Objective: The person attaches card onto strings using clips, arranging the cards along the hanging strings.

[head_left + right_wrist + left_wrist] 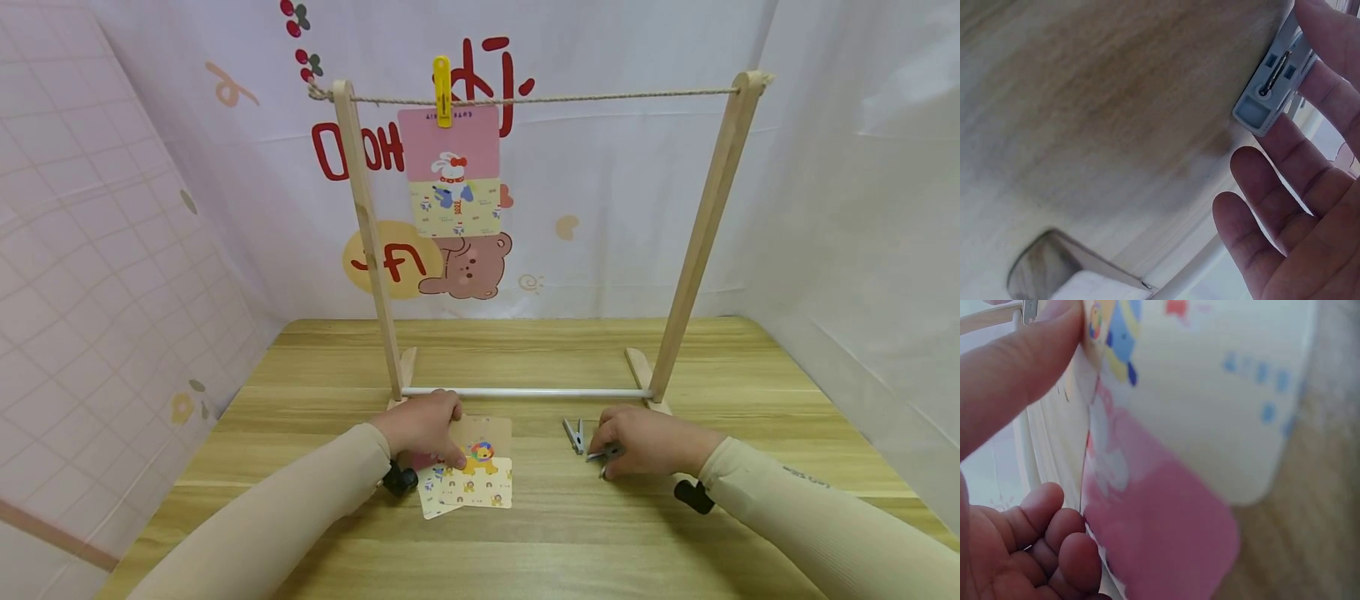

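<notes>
Grey plastic spring clip (1266, 94): we find it pinched by the right grip (637, 442) at the desk (540, 542), long axis roughly crosswise. Thumb and forefinger spread, the left grip (423, 429) touches the rectangular tan-and-cream lion card (487, 485), whose long axis and printed head point toward the wooden rope rack (705, 225). We judge pick-up under way; next calls for a firm card hold.

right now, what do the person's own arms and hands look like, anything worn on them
The left hand and right hand are gloveless. Both arms wear long, close-fitting cream sleeves: left sleeve, right sleeve. A small dark marking on the right one is too small to read. Black wrist cameras show at the left and right wrists.
</notes>
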Action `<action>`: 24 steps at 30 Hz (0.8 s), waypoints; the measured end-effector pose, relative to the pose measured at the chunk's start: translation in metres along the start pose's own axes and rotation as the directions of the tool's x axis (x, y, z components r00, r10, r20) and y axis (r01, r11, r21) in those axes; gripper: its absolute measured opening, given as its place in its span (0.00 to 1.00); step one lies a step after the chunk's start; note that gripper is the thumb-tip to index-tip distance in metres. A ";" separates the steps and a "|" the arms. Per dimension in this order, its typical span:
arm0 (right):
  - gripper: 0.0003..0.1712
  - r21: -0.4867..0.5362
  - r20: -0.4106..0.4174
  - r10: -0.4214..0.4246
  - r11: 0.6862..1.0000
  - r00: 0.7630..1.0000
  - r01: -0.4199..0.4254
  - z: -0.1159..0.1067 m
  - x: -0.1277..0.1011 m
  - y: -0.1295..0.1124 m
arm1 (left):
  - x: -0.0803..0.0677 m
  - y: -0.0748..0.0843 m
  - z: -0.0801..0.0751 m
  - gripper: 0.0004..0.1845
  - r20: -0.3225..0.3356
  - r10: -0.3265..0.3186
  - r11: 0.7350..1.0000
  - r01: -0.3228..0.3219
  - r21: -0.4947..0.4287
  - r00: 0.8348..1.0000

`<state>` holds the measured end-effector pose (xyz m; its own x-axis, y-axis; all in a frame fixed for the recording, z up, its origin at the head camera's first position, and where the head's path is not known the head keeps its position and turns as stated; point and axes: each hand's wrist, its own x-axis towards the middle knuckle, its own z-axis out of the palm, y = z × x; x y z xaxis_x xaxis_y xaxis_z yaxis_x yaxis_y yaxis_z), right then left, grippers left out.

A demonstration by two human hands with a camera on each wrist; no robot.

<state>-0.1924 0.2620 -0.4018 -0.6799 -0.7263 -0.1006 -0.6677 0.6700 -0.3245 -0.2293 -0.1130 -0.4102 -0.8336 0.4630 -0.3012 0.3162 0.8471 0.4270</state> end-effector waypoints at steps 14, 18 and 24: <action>0.14 -0.002 -0.002 0.000 1.000 1.000 0.000 -0.002 0.000 -0.002 | -0.004 0.001 -0.003 0.45 0.002 -0.001 1.000 0.001 0.023 1.000; 0.14 0.003 -0.002 0.001 1.000 1.000 -0.001 -0.001 0.000 -0.003 | -0.003 0.002 -0.004 0.45 0.018 -0.011 0.999 0.011 0.035 1.000; 0.14 0.002 -0.008 0.000 1.000 1.000 0.000 0.000 0.000 -0.003 | -0.002 0.003 -0.004 0.44 0.015 -0.043 0.999 0.042 0.014 0.999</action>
<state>-0.1907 0.2601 -0.4011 -0.6822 -0.7252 -0.0930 -0.6672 0.6694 -0.3267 -0.2284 -0.1121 -0.4047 -0.8393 0.4305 -0.3321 0.2871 0.8697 0.4016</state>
